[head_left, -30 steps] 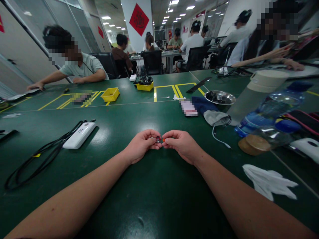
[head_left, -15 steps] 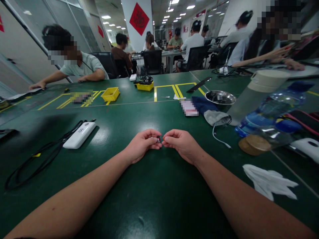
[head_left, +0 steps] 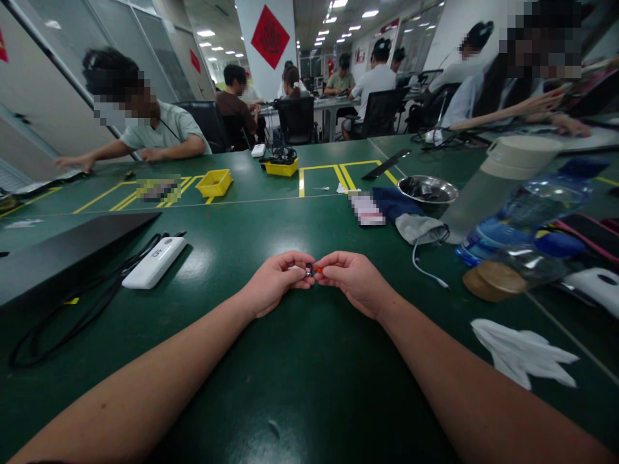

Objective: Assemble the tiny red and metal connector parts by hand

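At ctr of frame, I've L hand (head_left: 278, 280) fingers narrow on a tiny dark/silver part (head_left: 308, 270), R hand (head_left: 353, 281) fingers narrow on a tiny orange part (head_left: 320, 270) just beside it, above the green surface (head_left: 304, 367). White device (head_left: 155, 263) sits mid-left w/ black cable (head_left: 118, 278) nearby.

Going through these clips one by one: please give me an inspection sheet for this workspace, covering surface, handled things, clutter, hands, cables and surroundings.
Surface: glossy green table, yellow tape lines farther back.
Handled things: small dark piece and small orange piece; too small to identify.
Clutter: white device, yellow tray, metal bowl, blue-labelled bottle, crumpled white cloth, dark flat panel.
Hands: left hand pinches the dark piece, right hand the orange; whether the pieces touch is unclear.
Cables: black cable beside the white device; pale cable at right.
Surroundings: several people at tables; red diamond sign.
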Motion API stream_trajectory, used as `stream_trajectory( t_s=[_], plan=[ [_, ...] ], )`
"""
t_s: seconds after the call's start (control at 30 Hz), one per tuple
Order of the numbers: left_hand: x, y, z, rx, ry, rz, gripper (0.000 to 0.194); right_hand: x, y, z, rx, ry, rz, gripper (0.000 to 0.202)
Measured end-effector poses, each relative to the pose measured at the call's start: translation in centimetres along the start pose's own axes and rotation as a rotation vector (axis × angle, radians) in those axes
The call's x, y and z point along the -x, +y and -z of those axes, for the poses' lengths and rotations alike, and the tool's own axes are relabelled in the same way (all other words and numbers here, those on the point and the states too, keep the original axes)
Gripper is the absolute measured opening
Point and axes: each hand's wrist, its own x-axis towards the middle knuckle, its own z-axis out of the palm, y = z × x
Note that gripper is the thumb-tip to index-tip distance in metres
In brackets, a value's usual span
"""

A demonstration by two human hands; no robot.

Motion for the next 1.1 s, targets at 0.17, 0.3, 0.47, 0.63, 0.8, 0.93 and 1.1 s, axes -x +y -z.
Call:
stream_trajectory(
  t_s=[0.17, 0.3, 0.47, 0.63, 0.8, 0.93, 1.1],
  plan=[
    [-0.13, -0.11, 0.06, -0.013, 0.001, -0.002, 0.024, 0.07, 0.23, 0.20, 0.037, -0.023, 0.024, 0.012],
    [-0.26, -0.20, 0.05, -0.028, 0.013, 0.001, 0.023, -0.02, 0.44, 0.31, 0.048, -0.030, 0.040, 0.014],
    [-0.28, -0.17, -0.03, -0.045, 0.025, -0.002, 0.022, -0.11, 0.05, 0.13, -0.017, -0.002, -0.010, 0.013],
    [-0.19, -0.05, 0.00, -0.009, -0.007, -0.011, 0.018, -0.20, -0.10, 0.21, -0.040, -0.020, -0.022, 0.013],
    [-0.04, 0.11, -0.13, -0.040, -0.004, -0.017, 0.023, -0.27, 0.39, 0.37, -0.015, -0.019, -0.004, 0.009],
    [-0.06, 0.11, -0.27, -0.030, 0.022, -0.012, 0.036, -0.18, 0.55, 0.39, 0.025, -0.030, 0.020, 0.010],
    [-0.16, -0.18, -0.21, -0.049, 0.018, 0.005, 0.032, -0.04, 0.35, 0.30, 0.044, -0.019, 0.025, 0.010]
  ],
)
